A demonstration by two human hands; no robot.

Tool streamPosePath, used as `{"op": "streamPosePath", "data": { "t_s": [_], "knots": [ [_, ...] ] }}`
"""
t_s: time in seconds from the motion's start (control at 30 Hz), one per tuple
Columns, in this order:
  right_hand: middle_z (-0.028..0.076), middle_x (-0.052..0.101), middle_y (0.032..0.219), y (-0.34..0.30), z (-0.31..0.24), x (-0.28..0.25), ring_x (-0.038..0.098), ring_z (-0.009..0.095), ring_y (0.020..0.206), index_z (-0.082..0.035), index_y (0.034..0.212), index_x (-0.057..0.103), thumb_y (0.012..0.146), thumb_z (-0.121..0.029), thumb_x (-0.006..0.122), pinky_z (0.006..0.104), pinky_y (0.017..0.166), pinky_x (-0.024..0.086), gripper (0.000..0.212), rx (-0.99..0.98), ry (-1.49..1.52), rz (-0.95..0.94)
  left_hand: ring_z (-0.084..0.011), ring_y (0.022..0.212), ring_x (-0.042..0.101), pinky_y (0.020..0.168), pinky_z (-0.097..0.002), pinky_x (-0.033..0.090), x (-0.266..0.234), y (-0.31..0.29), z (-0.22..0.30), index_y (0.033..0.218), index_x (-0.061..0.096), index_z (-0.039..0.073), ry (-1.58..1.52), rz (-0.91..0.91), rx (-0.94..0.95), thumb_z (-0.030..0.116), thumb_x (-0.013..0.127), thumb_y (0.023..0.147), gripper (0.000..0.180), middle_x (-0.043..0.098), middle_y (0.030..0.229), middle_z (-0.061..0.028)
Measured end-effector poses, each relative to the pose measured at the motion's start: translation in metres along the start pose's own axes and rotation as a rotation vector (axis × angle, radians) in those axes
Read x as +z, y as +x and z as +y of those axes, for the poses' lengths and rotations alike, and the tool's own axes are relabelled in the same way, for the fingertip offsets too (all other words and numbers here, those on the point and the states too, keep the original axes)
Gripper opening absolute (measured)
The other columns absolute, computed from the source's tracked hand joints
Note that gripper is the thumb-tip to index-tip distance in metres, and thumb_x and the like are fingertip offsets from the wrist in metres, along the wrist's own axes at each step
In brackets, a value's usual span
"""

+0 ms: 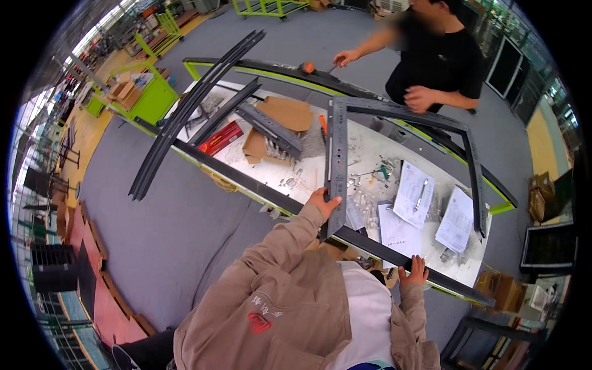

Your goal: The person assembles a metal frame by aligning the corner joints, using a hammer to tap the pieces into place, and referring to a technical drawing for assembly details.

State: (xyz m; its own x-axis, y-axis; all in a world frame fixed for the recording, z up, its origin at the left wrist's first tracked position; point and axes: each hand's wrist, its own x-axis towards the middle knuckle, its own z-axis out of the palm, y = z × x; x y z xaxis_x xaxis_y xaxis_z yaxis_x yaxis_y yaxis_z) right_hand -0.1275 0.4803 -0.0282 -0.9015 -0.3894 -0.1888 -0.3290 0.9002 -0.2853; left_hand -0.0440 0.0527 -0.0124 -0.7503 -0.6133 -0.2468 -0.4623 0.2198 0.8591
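Observation:
A dark grey frame (337,160) made of metal profiles lies over the white workbench (290,179); three of its sides show, and its near side looks open. My left hand (324,205) is closed round the near end of its left bar, thumb on top. My right hand (414,271) rests on the black rail (394,254) along the bench's near edge, fingers apart, holding nothing. Between the hands and inside the frame lie printed sheets (414,206), a small metal part (421,192) on one of them, and a green-handled tool (383,171).
Across the bench stands a person (441,61) in black, one hand near an orange-ended tool (308,66). To the left, long dark profiles (197,105) stick out past the bench edge, near a red box (222,137) and an open carton (265,148). Green carts (154,98) stand behind.

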Motion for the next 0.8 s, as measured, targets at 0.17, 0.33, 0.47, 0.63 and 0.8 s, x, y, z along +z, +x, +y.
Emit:
{"op": "streamPosePath", "data": {
  "t_s": [0.17, 0.33, 0.47, 0.63, 0.8],
  "knots": [
    [0.01, 0.038, 0.15, -0.003, -0.011, -0.01, 0.025, 0.029, 0.145, -0.012, 0.143, 0.042, 0.082, -0.037, 0.069, 0.0564, 0.115, 0.014, 0.072, 0.023, -0.01, -0.002, -0.032, 0.111, 0.058, 0.095, -0.0384, 0.046, 0.0, 0.0, 0.0, 0.129, 0.05, -0.007, -0.063, -0.011, 0.031, 0.047, 0.072, 0.081, 0.076, 0.059, 0.121, -0.0241],
    [0.01, 0.037, 0.151, -0.003, -0.016, -0.011, 0.025, 0.03, 0.144, -0.011, 0.143, 0.042, 0.083, -0.038, 0.069, 0.0562, 0.115, 0.015, 0.071, 0.02, -0.026, -0.01, -0.0279, 0.106, 0.059, 0.091, -0.0364, 0.048, 0.005, 0.009, -0.022, 0.129, 0.049, -0.007, -0.038, 0.001, 0.033, 0.046, 0.073, 0.082, 0.075, 0.061, 0.116, -0.0216],
    [0.009, 0.035, 0.152, -0.007, -0.02, -0.016, 0.022, 0.028, 0.146, -0.012, 0.144, 0.04, 0.084, -0.041, 0.066, 0.0538, 0.117, 0.011, 0.071, 0.054, -0.007, -0.034, -0.028, 0.105, 0.06, 0.09, -0.0359, 0.049, 0.004, 0.009, -0.015, 0.127, 0.05, -0.007, -0.073, -0.019, 0.036, 0.044, 0.074, 0.081, 0.073, 0.062, 0.115, -0.0209],
    [0.01, 0.037, 0.151, -0.008, -0.023, -0.019, 0.023, 0.029, 0.145, -0.01, 0.142, 0.042, 0.084, -0.039, 0.067, 0.0535, 0.117, 0.012, 0.069, 0.031, 0.025, 0.011, -0.03, 0.105, 0.061, 0.092, -0.0366, 0.048, 0.007, 0.008, -0.016, 0.124, 0.053, -0.007, -0.09, 0.009, 0.017, 0.042, 0.075, 0.08, 0.069, 0.062, 0.116, -0.0222],
    [0.01, 0.038, 0.15, -0.01, -0.02, -0.016, 0.024, 0.03, 0.144, -0.011, 0.141, 0.044, 0.084, -0.039, 0.066, 0.0553, 0.116, 0.013, 0.067, 0.024, 0.018, 0.042, -0.027, 0.106, 0.06, 0.093, -0.0359, 0.047, 0.009, 0.013, -0.023, 0.124, 0.052, -0.008, -0.157, -0.015, 0.041, 0.039, 0.075, 0.082, 0.067, 0.062, 0.116, -0.0211]
  ]
}}
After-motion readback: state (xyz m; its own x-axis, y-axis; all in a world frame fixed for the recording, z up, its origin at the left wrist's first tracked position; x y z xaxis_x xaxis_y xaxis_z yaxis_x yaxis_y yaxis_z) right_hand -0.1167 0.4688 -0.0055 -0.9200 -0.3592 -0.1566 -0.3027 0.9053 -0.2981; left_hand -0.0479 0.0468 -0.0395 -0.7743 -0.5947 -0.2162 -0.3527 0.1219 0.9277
